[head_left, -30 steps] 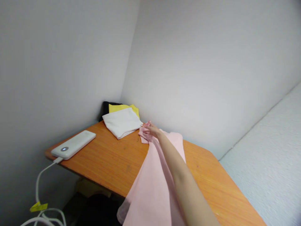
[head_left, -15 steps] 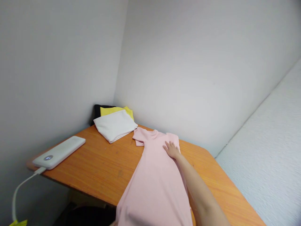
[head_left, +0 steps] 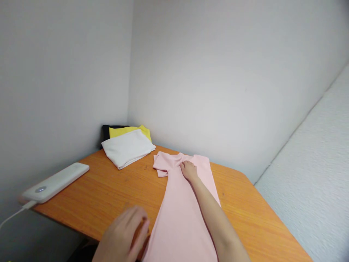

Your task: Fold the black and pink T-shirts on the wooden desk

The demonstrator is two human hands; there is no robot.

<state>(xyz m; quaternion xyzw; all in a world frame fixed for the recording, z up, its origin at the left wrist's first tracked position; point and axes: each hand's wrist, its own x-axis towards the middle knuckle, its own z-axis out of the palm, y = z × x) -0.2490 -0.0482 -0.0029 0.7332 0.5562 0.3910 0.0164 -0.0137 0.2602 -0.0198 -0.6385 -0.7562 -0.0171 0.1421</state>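
— Grey walls met in a corner behind the orange tabletop (head_left: 114, 193), didn't they? What lay on it?

— Yes. A pink shirt (head_left: 185, 207) lay spread flat down the middle, collar end toward the wall, its lower part running off the near edge. In the corner sat a stack of folded clothes (head_left: 127, 145), white on top of yellow and black, just beside the shirt's sleeve. A white power bank (head_left: 54, 183) rested at the left edge with its cable hanging down.

— And your hands?

— My right hand (head_left: 188, 169) rested on the shirt near the collar, fingers curled down onto the cloth; I could not tell whether they pinched it. My left hand (head_left: 124, 236) hovered low at the shirt's left side, fingers loose and holding nothing.
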